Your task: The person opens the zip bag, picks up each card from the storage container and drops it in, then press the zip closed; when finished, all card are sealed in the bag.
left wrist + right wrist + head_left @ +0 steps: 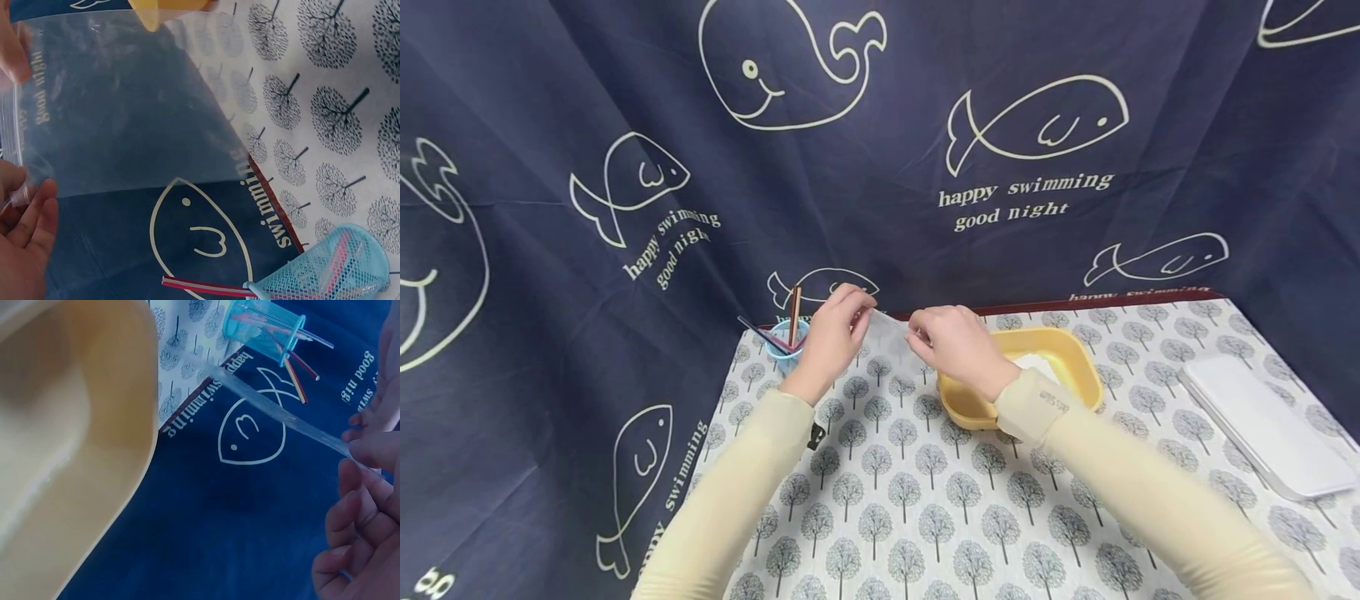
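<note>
Between my two hands hangs a clear zip-top plastic bag (pixel 889 340), spread flat above the table's far part. My left hand (pixel 833 335) pinches its top edge at one corner, thumb against the fingers. At the other end of that edge, my right hand (pixel 958 343) pinches the bag in the same way. In the left wrist view the see-through bag (pixel 137 112) shows its zip strip running along the side by the fingers. Seen nearly edge-on in the right wrist view, the bag (pixel 269 409) appears as a thin strip.
A yellow basin (pixel 1078 367) with something white inside stands behind my right wrist. Beyond my left hand is a light-blue mesh cup (pixel 350 256) holding several sticks or pens. A white flat box (pixel 1266 421) lies at the right. Dark-blue curtain (pixel 880 192) backs the tree-print tabletop (pixel 917 500).
</note>
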`<state>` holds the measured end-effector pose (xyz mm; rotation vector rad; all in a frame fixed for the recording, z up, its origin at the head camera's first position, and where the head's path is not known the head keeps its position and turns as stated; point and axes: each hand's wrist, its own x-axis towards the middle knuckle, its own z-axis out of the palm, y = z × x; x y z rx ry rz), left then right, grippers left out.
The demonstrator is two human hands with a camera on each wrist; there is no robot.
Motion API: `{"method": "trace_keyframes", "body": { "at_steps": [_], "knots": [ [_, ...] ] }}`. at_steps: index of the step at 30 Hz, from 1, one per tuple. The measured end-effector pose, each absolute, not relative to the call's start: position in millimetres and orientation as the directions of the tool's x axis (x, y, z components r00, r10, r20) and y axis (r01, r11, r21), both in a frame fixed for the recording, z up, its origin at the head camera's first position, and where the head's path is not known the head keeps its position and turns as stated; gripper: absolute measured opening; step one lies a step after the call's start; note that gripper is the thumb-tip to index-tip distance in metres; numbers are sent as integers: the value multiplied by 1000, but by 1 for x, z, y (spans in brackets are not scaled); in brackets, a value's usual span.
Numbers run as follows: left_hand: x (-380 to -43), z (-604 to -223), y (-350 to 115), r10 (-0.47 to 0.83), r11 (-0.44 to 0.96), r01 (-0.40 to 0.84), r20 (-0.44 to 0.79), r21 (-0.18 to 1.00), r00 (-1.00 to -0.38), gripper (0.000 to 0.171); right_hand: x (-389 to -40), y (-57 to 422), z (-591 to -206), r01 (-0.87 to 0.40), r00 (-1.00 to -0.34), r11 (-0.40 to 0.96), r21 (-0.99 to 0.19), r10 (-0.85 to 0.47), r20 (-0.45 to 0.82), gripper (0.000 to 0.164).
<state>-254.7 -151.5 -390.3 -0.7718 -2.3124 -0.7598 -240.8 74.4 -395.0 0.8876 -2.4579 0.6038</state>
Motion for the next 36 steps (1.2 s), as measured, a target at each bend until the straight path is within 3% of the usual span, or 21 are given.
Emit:
{"method": "trace_keyframes", "body": {
  "at_steps": [8, 13, 17, 28, 36],
  "knots": [
    [-252, -394, -151, 270, 624, 641, 646, 448, -714, 15, -233, 68, -399, -692, -660, 669, -269, -437, 610, 12],
    [-240, -392, -148, 110, 545, 541, 584, 641, -804, 30, -230, 66, -400, -690, -655, 662, -293, -400, 641, 13],
    [-231, -394, -141, 50, 489, 447, 488, 748, -871, 26, -230, 65, -400, -679, -663, 666, -308, -377, 647, 12],
    [-227, -401, -130, 121, 535, 420, 426, 733, -896, 31, -230, 62, -409, -704, -626, 643, -303, -359, 692, 13],
    [-227, -402, -133, 147, 512, 417, 402, 751, -904, 23, -229, 61, -409, -708, -633, 621, -335, -348, 692, 11]
  ]
}}
